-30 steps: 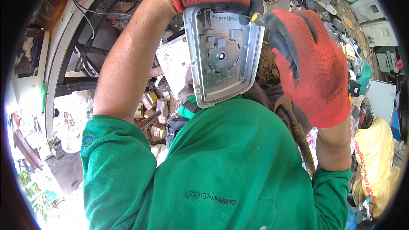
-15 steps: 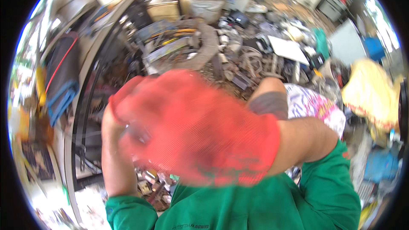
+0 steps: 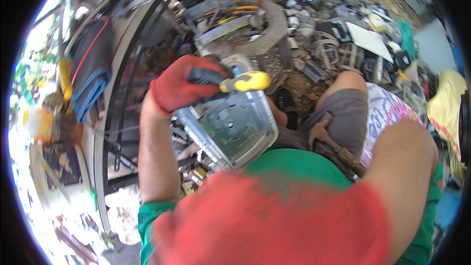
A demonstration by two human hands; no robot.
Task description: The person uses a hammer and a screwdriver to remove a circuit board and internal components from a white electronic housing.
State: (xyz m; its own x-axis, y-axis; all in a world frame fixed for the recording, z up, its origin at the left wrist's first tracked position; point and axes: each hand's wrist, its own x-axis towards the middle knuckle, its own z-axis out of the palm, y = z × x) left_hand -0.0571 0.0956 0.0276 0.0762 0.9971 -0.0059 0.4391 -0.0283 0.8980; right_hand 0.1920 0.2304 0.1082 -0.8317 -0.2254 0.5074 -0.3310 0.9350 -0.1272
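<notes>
My left hand (image 3: 184,84), in a red glove with dark finger pads, is closed around a screwdriver whose yellow and black handle (image 3: 248,82) sticks out to the right. The same hand is at the top left of a grey, rounded metal and plastic casing (image 3: 235,130), which tilts in front of me with its flat inner side showing; whether the fingers also grip its edge I cannot tell. My right hand (image 3: 274,221), in a red glove too, is large and smeared by motion close to the camera, its fingers unreadable. A hammer (image 3: 324,137) lies across my lap.
A round stone-like slab (image 3: 274,34) with tools and scrap lies ahead. Mixed scrap, with a white panel (image 3: 369,41), spreads to the right. A metal frame (image 3: 117,68) stands at my left. A printed white sack (image 3: 385,103) and a yellow sack (image 3: 446,105) are at my right.
My right hand has swung down and toward me, away from the left one. The casing and the yellow screwdriver handle, covered before, now show. The view has shifted leftward and down.
</notes>
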